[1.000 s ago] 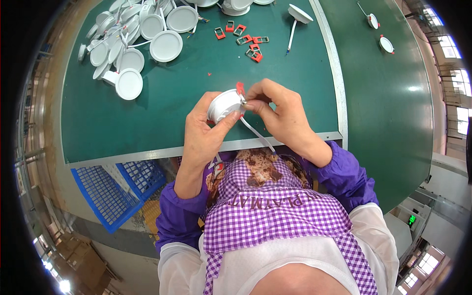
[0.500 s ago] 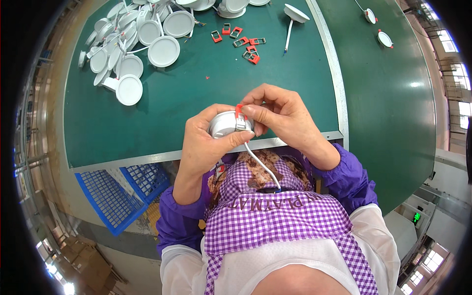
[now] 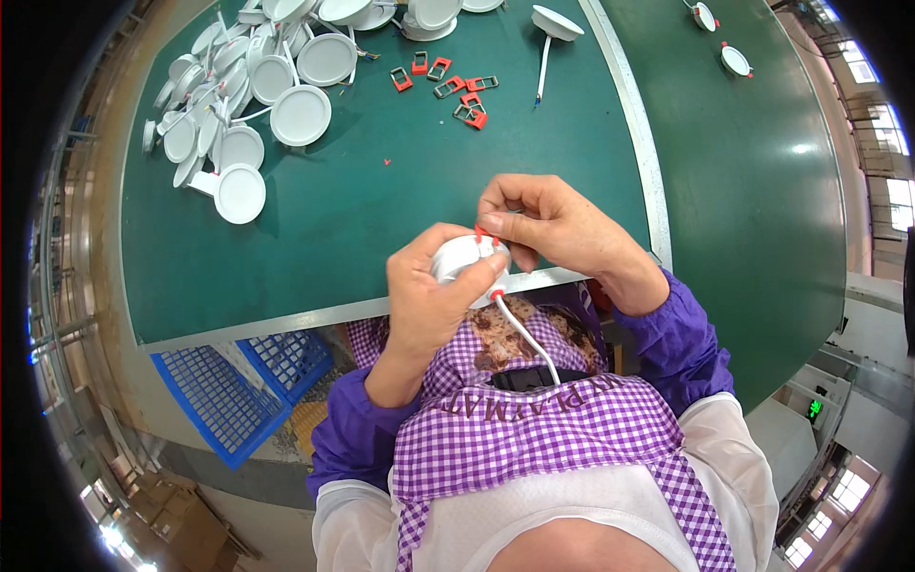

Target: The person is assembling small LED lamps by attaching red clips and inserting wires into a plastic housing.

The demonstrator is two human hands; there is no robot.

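In the head view, a white round plastic lamp (image 3: 456,264) is held above the near edge of the green desk (image 3: 334,205), in front of the body. It is wrapped by the left hand (image 3: 431,297), the thumb being laid across its right side. The thumb and fingertips of the right hand (image 3: 558,226) are drawn narrowly together at a red-and-metal clip (image 3: 479,234) on the lamp's far side; whether the clip is pinched cannot be told. From a red collar (image 3: 496,295) on the lamp, a white cable (image 3: 526,336) is hung toward the purple checked apron (image 3: 534,434).

Half a second earlier, the clip's metal spring was plainly turned to view; now the lamp has been rotated, the clip is seen mainly as thin red parts, and the red collar is exposed.

Farther off, seven loose red-and-metal clips (image 3: 450,87) are left lying as before, with a heap of white round lamps (image 3: 301,116) to their left and a single cabled white lamp (image 3: 558,24) to their right.
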